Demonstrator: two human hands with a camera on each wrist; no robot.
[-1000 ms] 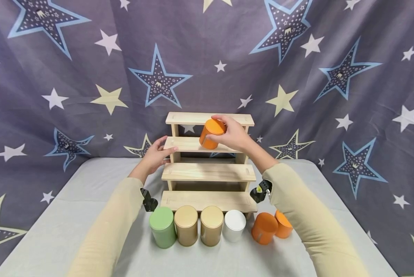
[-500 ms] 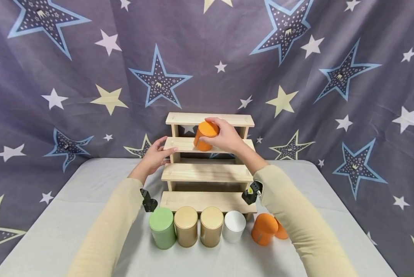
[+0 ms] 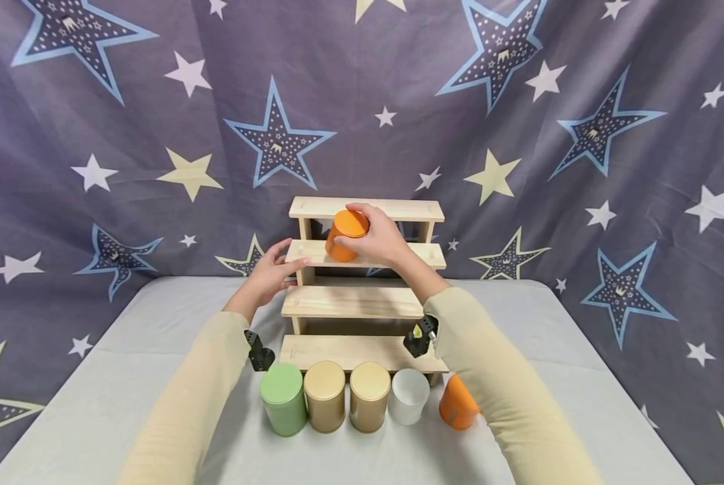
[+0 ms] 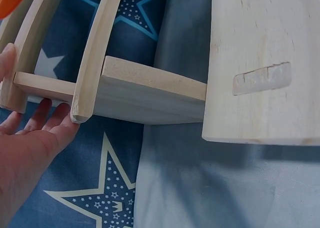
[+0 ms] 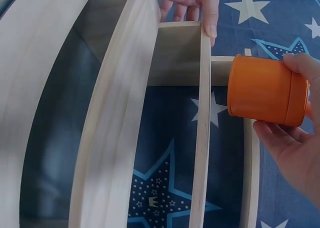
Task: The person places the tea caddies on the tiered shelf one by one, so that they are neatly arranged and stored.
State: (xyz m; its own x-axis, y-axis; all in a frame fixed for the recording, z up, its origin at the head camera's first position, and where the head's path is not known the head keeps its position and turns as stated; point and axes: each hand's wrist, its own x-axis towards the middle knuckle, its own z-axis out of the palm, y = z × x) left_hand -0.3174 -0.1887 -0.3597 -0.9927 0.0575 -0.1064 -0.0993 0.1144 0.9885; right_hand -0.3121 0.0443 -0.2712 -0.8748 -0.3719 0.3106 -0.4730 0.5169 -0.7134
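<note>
My right hand point(image 3: 381, 237) grips an orange canister point(image 3: 341, 244) by its lid end, thumb on one side and fingers on the other. The canister leans slightly and overlaps the second shelf from the top of a four-step wooden stand point(image 3: 362, 301), left of its middle. In the right wrist view the orange canister point(image 5: 262, 90) has its base close to that shelf's edge. My left hand point(image 3: 269, 275) holds the left end of the same shelf, thumb on top. In the left wrist view its fingers point(image 4: 37, 119) lie along the side of the stand.
In front of the stand, a green canister point(image 3: 285, 401), two gold canisters point(image 3: 325, 397) and a white canister point(image 3: 409, 397) form a row. An orange canister point(image 3: 457, 406) sits to their right, partly behind my right sleeve. A star-patterned cloth point(image 3: 362, 101) hangs behind the grey-covered table point(image 3: 174, 323).
My right hand has carried the orange canister leftward along the second shelf. My right sleeve now hides one of the orange canisters on the table. My left hand stays put.
</note>
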